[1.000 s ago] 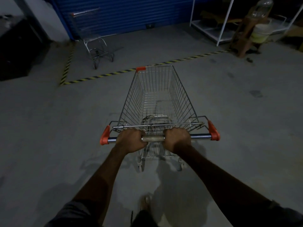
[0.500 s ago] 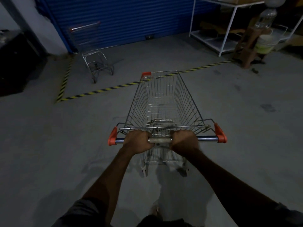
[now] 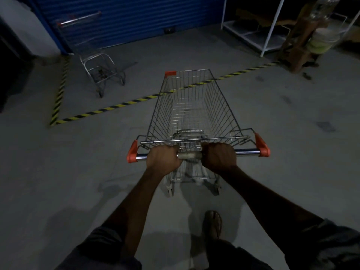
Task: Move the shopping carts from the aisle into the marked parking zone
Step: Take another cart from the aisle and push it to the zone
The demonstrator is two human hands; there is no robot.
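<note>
A wire shopping cart (image 3: 220, 106) with orange corner caps stands right in front of me, its basket empty. My left hand (image 3: 163, 158) and my right hand (image 3: 219, 157) both grip its handle bar (image 3: 247, 152), close together near the middle. The cart's front end overlaps a yellow-and-black striped floor line (image 3: 109, 109) that marks off the parking zone. Inside that zone, at the back left by the blue shutter, stands a second cart (image 3: 97, 69). My sandalled foot (image 3: 213, 224) is on the floor behind the cart I hold.
A blue roller shutter (image 3: 136, 18) closes the back. White metal shelving (image 3: 259, 34) and a wooden stand with a bottle and pale bucket (image 3: 313, 36) sit at the far right. A second striped line (image 3: 61, 88) runs along the left. Dark bulky objects fill the far left.
I have walked forward with the cart; its front end has reached the striped line, and the parked cart and shutter look closer. Both hands kept their grip on the handle.
</note>
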